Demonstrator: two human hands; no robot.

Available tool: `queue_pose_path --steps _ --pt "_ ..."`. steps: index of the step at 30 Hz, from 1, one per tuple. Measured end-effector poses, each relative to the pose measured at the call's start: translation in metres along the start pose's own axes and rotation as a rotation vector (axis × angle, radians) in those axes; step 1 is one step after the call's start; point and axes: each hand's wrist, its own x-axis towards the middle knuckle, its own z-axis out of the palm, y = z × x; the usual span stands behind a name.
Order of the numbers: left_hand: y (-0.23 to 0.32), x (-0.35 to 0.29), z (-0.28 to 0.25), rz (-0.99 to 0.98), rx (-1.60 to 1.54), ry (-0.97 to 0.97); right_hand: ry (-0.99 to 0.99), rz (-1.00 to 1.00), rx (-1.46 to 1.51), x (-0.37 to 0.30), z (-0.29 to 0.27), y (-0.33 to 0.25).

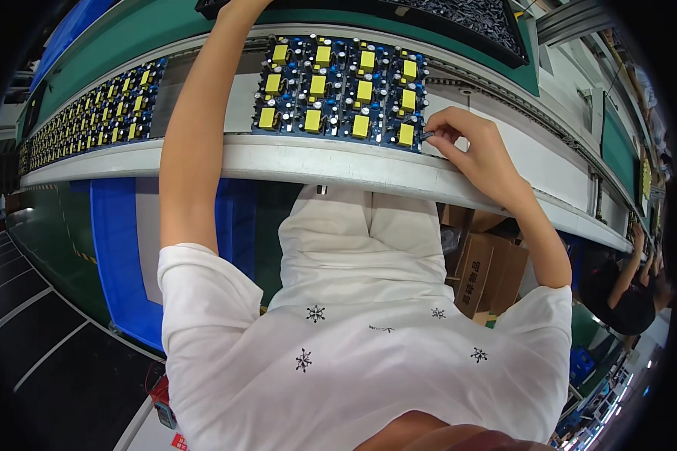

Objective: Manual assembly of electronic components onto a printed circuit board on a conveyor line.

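Note:
A blue circuit board panel [338, 86] with several yellow block components lies on the conveyor in front of me. My right hand [470, 143] rests at the panel's right edge, its fingertips pinched on a small dark component [427, 136]. My left arm [203, 113] reaches up over the belt toward a black tray of dark parts [459, 19] at the top; the left hand itself is cut off by the frame's upper edge.
More blue panels with yellow parts [98, 113] follow along the belt to the left. The conveyor's white rail [301, 161] runs across. Cardboard boxes [481, 270] and a blue bin [120, 255] sit below. Another person [628, 293] works at the far right.

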Motion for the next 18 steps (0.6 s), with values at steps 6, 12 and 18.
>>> queue_pose_path --steps 6,12,18 --pt "0.032 0.003 -0.031 -0.045 -0.146 0.048 -0.018 -0.037 -0.024 0.004 -0.001 -0.005" --pt "0.116 -0.027 -0.068 -0.067 -0.424 -0.206 -0.048 -0.024 -0.042 0.005 -0.003 -0.007" --pt "0.15 -0.088 -0.077 -0.08 -0.512 -0.464 -0.032 -0.033 -0.058 0.004 -0.002 -0.007"
